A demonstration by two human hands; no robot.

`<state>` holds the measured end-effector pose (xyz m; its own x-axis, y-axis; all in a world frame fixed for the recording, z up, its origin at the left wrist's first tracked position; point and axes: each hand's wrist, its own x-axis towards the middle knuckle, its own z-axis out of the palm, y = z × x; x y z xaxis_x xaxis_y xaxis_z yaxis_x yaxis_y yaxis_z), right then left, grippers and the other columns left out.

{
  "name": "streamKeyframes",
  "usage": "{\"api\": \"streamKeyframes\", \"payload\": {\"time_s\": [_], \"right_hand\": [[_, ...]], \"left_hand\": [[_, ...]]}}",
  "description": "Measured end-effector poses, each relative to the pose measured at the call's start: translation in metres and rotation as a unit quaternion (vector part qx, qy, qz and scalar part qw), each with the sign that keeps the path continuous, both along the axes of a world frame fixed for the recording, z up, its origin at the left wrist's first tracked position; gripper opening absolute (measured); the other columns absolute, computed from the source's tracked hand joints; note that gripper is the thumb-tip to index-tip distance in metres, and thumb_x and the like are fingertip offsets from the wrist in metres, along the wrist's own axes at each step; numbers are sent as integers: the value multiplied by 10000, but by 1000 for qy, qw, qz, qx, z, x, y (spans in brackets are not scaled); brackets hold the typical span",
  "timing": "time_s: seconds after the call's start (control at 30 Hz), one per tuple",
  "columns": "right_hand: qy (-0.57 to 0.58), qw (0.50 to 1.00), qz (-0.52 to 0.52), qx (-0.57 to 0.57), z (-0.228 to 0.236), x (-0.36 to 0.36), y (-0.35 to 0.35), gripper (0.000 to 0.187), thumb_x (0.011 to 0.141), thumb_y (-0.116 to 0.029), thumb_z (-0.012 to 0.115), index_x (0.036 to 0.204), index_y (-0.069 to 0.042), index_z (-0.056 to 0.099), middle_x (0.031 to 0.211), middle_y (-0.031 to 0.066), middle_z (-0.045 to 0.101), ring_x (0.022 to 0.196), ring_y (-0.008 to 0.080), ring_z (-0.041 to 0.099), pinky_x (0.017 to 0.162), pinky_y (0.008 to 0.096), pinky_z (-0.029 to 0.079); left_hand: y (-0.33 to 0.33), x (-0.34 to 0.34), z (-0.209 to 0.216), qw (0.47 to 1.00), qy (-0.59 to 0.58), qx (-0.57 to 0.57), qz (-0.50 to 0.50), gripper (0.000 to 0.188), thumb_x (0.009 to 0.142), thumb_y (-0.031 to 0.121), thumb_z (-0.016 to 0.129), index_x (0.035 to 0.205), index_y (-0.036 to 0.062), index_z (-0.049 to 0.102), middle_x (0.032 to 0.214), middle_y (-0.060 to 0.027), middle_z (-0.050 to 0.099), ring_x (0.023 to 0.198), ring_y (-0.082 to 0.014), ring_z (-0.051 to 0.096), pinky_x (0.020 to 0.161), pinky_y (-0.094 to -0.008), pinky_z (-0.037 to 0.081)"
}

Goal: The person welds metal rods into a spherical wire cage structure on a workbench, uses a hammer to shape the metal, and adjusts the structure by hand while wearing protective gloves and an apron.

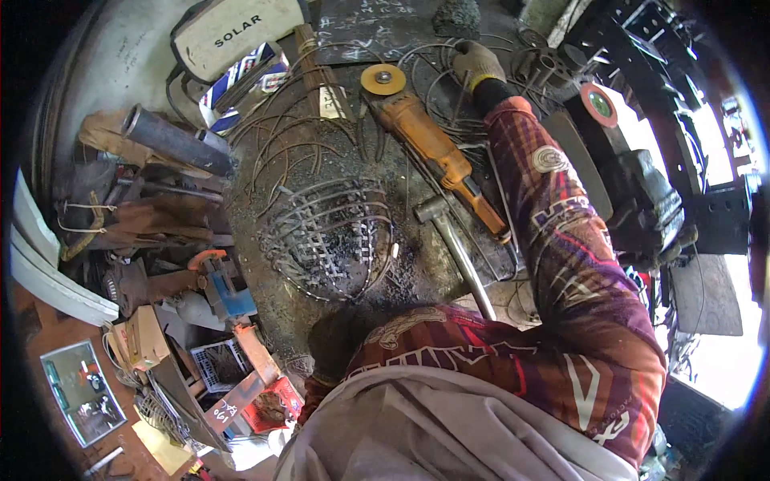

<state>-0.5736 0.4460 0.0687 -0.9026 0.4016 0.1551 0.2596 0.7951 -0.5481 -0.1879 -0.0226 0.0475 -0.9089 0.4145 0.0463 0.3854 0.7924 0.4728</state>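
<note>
My right arm stretches to the far side of the worktable (417,297). Its gloved hand (479,66) is curled among thin bent metal rods (437,84); what its fingers hold, if anything, I cannot make out. Left of that hand lies an orange angle grinder (433,144) with a yellow disc (382,78). A hammer (457,248) with a metal handle lies nearer me. In the middle of the table sits a rounded frame of bent metal rods (329,236), with short cross pieces and dark debris around it. My left hand does not show.
At the back left are a pale case (239,36) and an open carton (241,84). A metal pipe (176,140) lies at the left edge. Below left stand a blue-and-orange tool (228,284), a crate (220,365) and a red basket (273,407). Dark metal frames (650,48) stand right.
</note>
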Motion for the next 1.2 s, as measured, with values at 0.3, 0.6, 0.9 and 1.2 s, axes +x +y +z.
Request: {"api": "streamKeyframes", "payload": {"time_s": [0.3, 0.6, 0.9, 1.2], "right_hand": [[-139, 954, 163, 209, 7, -50, 12, 516, 952, -300, 556, 1465, -240, 555, 1318, 201, 665, 1231, 416, 618, 1017, 483, 505], [-195, 906, 182, 328, 19, -59, -17, 415, 932, -248, 563, 1331, -268, 676, 1340, 136, 676, 1210, 367, 659, 999, 497, 537], [-190, 906, 122, 359, 23, -65, -10, 409, 943, -278, 578, 1337, -206, 664, 1334, 151, 674, 1218, 383, 651, 1017, 493, 531], [56, 924, 192, 326, 131, -67, -2, 244, 1001, -244, 547, 1162, -81, 631, 1093, 227, 711, 1051, 410, 685, 874, 511, 550]], "left_hand": [[0, 1, 2, 998, -59, -17, 15, 409, 877, 400, 763, 1179, 129, 714, 875, -116, 720, 687, -335, 668, 607, -468, 519], [-6, 13, -14, 994, -67, -85, 29, 449, 838, 427, 791, 1166, 131, 713, 960, -93, 739, 787, -304, 695, 670, -458, 544], [-1, 7, -16, 998, 38, 0, 39, 465, 819, 436, 800, 1161, 134, 713, 932, -96, 739, 782, -308, 702, 678, -456, 552], [-1, 1, -8, 996, 84, 35, 17, 528, 856, 465, 756, 1250, 119, 698, 896, -111, 728, 743, -333, 694, 647, -457, 541]]}}
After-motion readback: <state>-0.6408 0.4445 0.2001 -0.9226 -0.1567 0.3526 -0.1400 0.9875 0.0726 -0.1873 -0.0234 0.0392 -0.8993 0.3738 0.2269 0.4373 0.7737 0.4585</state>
